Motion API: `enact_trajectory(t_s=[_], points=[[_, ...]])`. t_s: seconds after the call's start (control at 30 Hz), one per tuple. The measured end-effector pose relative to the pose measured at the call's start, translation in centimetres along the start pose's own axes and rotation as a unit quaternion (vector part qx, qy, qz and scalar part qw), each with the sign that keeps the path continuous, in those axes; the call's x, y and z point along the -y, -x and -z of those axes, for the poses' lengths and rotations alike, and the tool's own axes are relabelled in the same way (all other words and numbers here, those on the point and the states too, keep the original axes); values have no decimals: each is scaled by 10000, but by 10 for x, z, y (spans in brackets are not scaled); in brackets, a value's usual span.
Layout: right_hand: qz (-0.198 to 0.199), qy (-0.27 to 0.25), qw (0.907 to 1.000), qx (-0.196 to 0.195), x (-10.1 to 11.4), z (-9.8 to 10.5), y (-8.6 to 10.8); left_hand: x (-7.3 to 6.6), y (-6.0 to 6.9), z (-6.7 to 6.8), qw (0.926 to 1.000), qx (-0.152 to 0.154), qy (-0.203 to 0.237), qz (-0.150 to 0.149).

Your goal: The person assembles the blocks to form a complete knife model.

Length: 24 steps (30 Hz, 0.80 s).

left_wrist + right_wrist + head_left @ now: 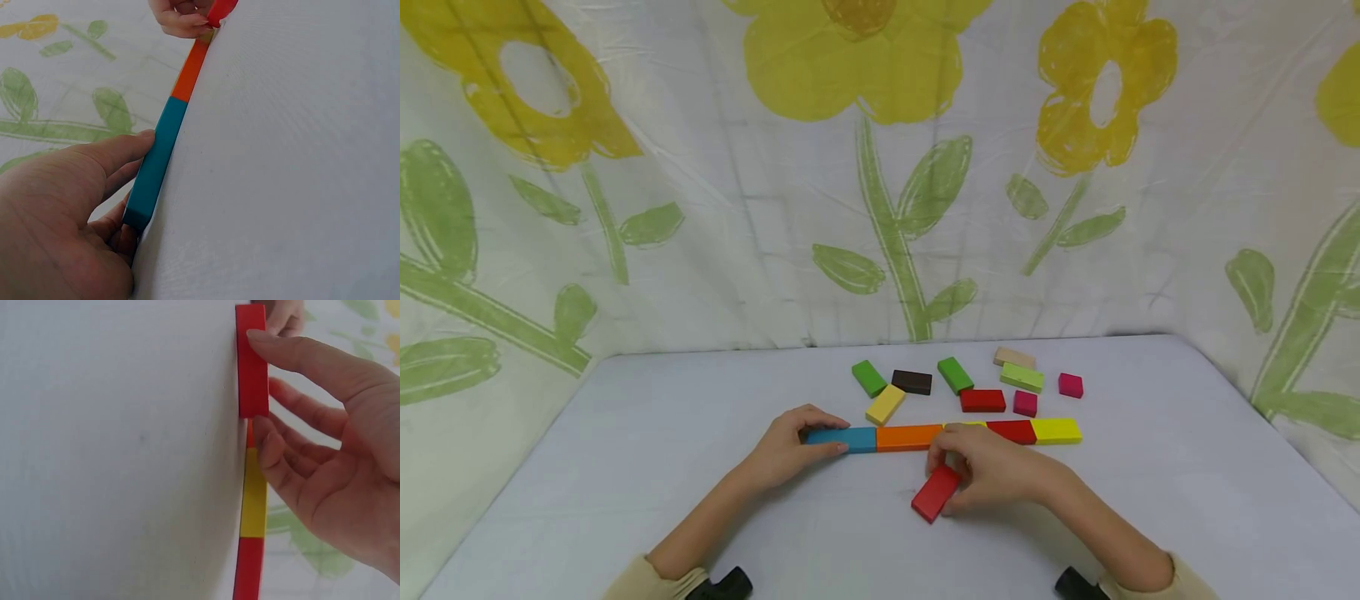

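Note:
Five-block colours form a straight row on the white table: a blue block (pixel 853 439), an orange block (pixel 908 438), a yellow block (pixel 254 494), a red block (pixel 1013 432) and another yellow block (pixel 1057 431). My left hand (pixel 786 450) holds the blue block at the row's left end, thumb on one side and fingers on the other. On the near side of the row, my right hand (pixel 992 467) pinches a separate red block (pixel 935 494), tilted in the head view. That hand hides part of the middle yellow block from the head camera.
Behind the row lie loose blocks: two green ones (pixel 869 378), a pale yellow one (pixel 885 404), a dark brown one (pixel 912 382), a red one (pixel 982 401), two magenta ones (pixel 1025 403), a light green one (pixel 1022 377) and a wooden-coloured one (pixel 1014 357). A flowered curtain (pixel 737 250) hangs behind.

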State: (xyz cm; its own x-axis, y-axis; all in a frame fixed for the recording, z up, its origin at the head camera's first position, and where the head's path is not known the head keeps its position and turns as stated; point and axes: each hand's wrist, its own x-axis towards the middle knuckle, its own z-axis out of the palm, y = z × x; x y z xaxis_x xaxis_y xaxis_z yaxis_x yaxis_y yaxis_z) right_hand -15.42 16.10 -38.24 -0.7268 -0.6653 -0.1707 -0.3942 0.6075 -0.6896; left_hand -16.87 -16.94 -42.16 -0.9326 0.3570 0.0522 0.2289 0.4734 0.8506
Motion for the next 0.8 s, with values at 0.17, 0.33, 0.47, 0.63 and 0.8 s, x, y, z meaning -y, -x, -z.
enact_trajectory(t_s=[0.17, 0.33, 0.47, 0.63, 0.8], points=[[651, -322, 9973, 118, -23, 2, -4, 0, 0, 0, 10000, -6, 21, -18], [1092, -413, 9929, 221, -45, -1, -9, 1, 0, -1, 10000, 1, 6, -54], [1024, -506, 9929, 340, -30, 4, -5, 3, 0, -1, 10000, 8, -57, -70], [790, -391, 9953, 399, -17, 8, 0, 4, -1, -1, 9999, -9, -106, 25], [624, -430, 9964, 388, -16, 9, 1, 3, -1, -1, 10000, 0, -65, -10]])
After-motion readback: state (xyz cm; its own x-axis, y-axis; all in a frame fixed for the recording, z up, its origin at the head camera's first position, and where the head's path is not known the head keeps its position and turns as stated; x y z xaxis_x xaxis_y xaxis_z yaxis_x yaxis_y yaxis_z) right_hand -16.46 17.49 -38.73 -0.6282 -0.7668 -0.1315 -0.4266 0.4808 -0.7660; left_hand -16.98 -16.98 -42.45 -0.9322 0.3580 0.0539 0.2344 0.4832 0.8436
